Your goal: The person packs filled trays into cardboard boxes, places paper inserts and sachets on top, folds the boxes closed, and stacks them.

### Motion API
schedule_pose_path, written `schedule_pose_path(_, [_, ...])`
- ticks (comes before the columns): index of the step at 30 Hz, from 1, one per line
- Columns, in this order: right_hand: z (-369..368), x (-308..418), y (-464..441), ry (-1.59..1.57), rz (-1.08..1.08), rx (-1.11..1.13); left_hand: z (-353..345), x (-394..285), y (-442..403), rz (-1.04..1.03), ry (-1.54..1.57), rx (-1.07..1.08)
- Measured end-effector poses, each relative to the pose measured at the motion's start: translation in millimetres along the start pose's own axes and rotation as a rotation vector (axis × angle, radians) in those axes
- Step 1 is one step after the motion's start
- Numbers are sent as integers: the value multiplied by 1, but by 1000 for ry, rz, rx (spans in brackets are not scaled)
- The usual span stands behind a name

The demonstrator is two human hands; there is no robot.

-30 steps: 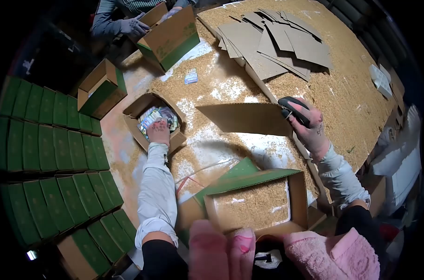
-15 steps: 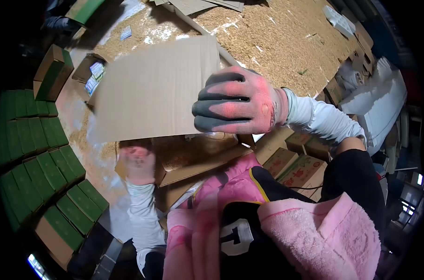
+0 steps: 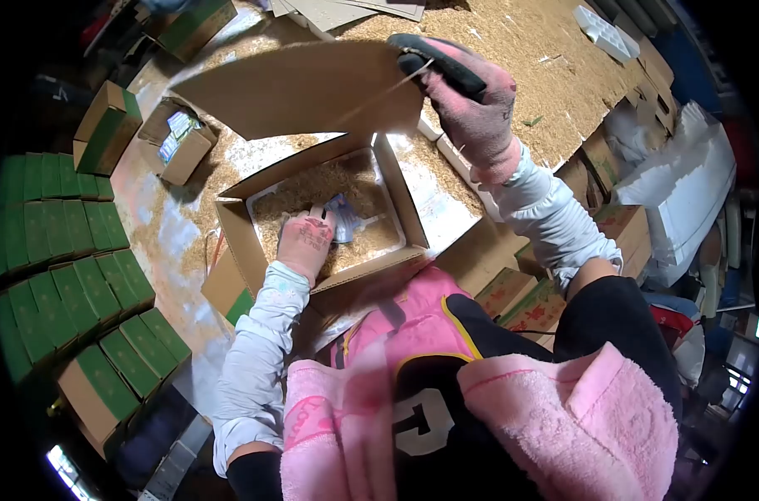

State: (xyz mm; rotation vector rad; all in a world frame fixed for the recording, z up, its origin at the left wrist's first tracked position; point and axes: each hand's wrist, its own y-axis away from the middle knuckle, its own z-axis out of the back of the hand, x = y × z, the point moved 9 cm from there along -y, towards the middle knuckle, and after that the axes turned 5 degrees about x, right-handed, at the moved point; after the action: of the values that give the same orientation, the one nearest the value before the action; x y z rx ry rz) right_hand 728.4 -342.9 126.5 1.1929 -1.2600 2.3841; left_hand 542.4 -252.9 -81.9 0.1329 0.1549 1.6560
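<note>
An open cardboard box stands in front of me, with a white-rimmed liner and golden, husk-like loose material inside. My left hand, in a pink glove, reaches into it with fingers closed at the edge of a small printed packet. The fingertips are partly hidden. My right hand, in a pink and dark grey glove, pinches the right edge of a cardboard sheet and holds it tilted up over the box's far side. I cannot tell whether the sheet is joined to the box.
A small carton with several printed packets stands to the left on the table. Rows of green boxes are stacked at far left. Loose husk-like material covers the table's far part, beside a white tray. White foam lies at right.
The cardboard sheet has tilted up and away, uncovering the box. My right hand moved up from lying on it to pinching its edge. My left hand moved from the box's left side into it.
</note>
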Motion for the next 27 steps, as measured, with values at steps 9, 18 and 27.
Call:
schedule_pose_path(9, [-33,109,45,108,886,389,67,110,107,500,818,-239])
schedule_pose_path(18, [-30,33,13,22,337,249,40,84,71,532,856,141])
schedule_pose_path(27, [-50,96,40,30,861,455,64,209,153,817,1430,-962])
